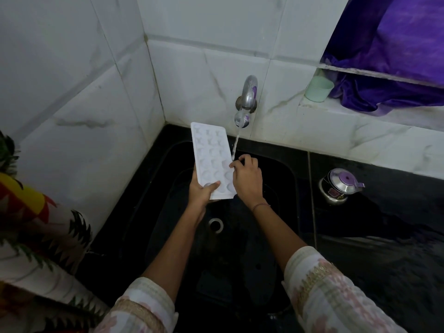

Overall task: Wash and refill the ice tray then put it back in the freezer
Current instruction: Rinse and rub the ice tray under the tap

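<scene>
Water (236, 143) runs over black sink (286, 174) beneath white tiles (79, 111).

One wide-angle view from a camera worn on the person's head, looking forward and steeply down into a black sink (283, 174) set in a dark counter (374, 239). The tap (247, 97) on the white tiled far wall sits near the centre. Both forearms reach in from the near edge. A wall niche shows at far right, patterned cloth at near left. Straight lines bow toward the edges.
</scene>
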Available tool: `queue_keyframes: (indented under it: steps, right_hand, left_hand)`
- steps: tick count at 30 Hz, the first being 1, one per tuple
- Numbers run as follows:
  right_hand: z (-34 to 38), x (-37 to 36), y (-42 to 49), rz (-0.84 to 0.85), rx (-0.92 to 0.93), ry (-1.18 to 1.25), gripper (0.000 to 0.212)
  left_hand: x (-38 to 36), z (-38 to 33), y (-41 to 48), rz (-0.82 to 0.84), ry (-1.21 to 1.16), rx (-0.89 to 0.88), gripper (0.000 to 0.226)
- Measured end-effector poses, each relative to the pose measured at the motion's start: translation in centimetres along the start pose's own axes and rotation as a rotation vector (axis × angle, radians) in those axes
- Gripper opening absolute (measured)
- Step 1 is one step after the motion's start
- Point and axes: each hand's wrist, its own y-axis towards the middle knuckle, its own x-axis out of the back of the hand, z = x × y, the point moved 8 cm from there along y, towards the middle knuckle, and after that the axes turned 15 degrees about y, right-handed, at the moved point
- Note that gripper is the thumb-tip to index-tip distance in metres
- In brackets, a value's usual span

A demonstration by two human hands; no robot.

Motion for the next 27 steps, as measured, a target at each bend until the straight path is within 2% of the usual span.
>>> queue_keyframes:
  steps: [6, 15, 19, 23, 27]
  right_hand:
    - [1.0, 0.6, 0.1, 0.083, 0.056, -0.043, 0.032]
    - [0.2, 1.3, 0.4, 0.001, 0.014, -0.01, 0.029]
    - [0.2, 0.9, 0.1, 0.083, 0.054, -0.068, 0.034]
    - [0.1, 1.5, -0.2, -0.015, -0.007, -0.012, 0.031]
    - [1.3, 1.7, -0.3, -0.003, 0.075, 0.06, 0.035]
  left_hand:
    - [-1.0, -0.5, -0.4, 0.04, -0.047, 0.005, 0.069]
    - [-2.2, -1.2, -0.8, 0.087, -0.123, 0.031, 0.064]
    - [-1.9, -1.1, -0.8, 0.089, -0.1, 0.037, 0.064]
    - [-2.4, -0.9, -1.0, 0.124, -0.11, 0.048, 0.064]
    - [-2.8, -1.2, -0.8, 0.153, -0.127, 0.058, 0.066]
